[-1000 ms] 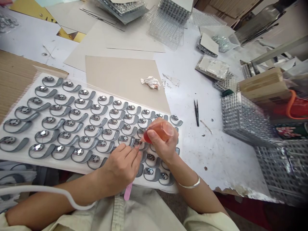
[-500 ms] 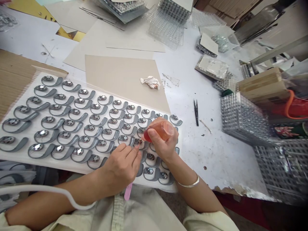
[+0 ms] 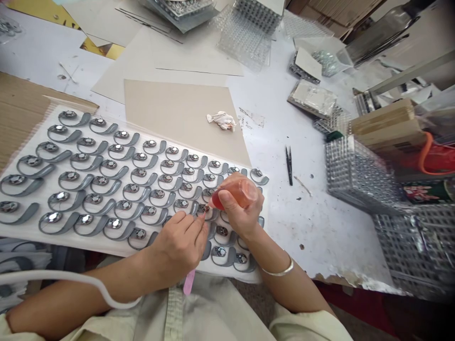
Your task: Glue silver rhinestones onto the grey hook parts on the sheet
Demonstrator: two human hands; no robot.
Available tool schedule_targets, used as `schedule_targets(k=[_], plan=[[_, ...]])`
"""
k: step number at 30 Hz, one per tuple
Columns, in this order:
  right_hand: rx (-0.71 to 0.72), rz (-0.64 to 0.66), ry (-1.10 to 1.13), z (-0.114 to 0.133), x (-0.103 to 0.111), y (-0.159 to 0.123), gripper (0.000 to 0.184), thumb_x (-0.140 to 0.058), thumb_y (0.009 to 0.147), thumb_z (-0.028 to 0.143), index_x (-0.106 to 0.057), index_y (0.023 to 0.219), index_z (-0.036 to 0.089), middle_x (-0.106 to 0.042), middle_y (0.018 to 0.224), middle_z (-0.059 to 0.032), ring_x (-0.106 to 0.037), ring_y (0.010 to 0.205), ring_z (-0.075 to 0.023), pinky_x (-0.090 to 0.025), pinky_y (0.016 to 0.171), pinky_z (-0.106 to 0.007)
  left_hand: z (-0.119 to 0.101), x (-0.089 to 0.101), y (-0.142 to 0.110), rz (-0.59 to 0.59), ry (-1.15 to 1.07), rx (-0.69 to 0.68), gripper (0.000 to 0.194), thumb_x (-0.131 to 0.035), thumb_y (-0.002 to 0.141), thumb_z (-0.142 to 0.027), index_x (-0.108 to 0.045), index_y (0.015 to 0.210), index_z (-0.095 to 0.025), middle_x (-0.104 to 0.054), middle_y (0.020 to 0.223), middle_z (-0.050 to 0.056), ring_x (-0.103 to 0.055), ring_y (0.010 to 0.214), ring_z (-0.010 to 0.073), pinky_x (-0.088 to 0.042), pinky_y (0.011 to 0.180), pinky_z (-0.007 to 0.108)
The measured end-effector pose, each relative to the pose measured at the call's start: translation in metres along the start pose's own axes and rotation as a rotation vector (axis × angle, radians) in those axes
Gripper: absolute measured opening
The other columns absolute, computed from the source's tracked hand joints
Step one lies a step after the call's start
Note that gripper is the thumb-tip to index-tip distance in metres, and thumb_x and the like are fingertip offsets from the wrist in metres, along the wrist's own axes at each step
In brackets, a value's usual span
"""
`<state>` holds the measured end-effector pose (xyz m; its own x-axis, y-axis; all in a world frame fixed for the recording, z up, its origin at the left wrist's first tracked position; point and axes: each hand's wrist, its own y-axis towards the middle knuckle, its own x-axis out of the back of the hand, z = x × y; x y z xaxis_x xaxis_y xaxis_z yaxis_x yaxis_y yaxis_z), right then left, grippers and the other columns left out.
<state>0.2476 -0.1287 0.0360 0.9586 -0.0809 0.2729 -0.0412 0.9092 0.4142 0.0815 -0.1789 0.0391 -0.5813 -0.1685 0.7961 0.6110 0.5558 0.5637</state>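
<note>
My left hand [image 3: 183,241] is closed around pink tweezers [image 3: 189,282], whose flat end sticks out below the palm. The pink tip points at one ring-like piece [image 3: 204,208] with a dark round top. My right hand [image 3: 243,208] grips a soft bottle [image 3: 239,194] of reddish-orange liquid, tilted so its nozzle end is close to the same piece. Whether the nozzle touches it I cannot tell. Both hands are over a white foam sheet [image 3: 26,232] bearing rows of grey curved bands [image 3: 124,230], many topped by a shiny stone setting. Several pieces are partly hidden by my hands.
Black tweezers [image 3: 288,166] and a thin stick [image 3: 303,185] lie on the white table to the right. A crumpled tissue [image 3: 221,121] rests on brown cardboard [image 3: 170,104]. Stacked clear trays [image 3: 359,170] stand at the right edge. A white tube [image 3: 71,277] crosses my left forearm.
The view has shifted very slightly, so the sheet's left side sits a little further left. Both hands keep their hold and place at the same piece.
</note>
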Motion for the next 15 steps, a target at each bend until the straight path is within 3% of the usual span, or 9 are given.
schedule_targets(k=[15], plan=[[0.023,0.023,0.012,-0.0013,0.0008,-0.0002,0.019,-0.063,0.083,0.027,-0.056,0.067,0.020,-0.056,0.063,0.0007,-0.054,0.060,-0.0138,-0.044,0.055,-0.030,-0.0004,-0.0002,0.0001,-0.003,-0.006,0.001,0.019,-0.046,0.081,0.007,-0.063,0.084,-0.001,-0.070,0.080,0.020,-0.064,0.068,0.0250,-0.048,0.053,0.035]])
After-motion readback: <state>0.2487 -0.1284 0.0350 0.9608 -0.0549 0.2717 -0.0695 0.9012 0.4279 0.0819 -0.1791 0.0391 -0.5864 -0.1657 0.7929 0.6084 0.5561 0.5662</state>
